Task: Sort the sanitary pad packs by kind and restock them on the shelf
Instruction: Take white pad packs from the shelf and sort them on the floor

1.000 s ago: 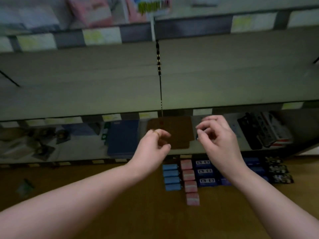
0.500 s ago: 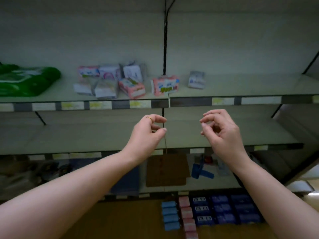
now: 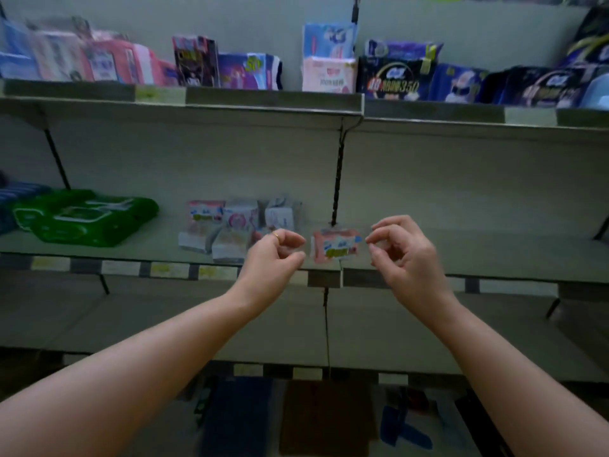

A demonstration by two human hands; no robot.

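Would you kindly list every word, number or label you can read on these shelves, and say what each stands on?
"350": on the black pack on the top shelf; the marks before it are unclear.
"50": on the purple pack on the same shelf.
Too blurred to read: the print on the pink pack on the middle shelf.
Too blurred to read: the shelf-edge labels.

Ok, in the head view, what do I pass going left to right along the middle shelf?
In order: green pack → cluster of small pale packs → left hand → pink pack → right hand. Both hands are in front of the shelf, holding nothing.
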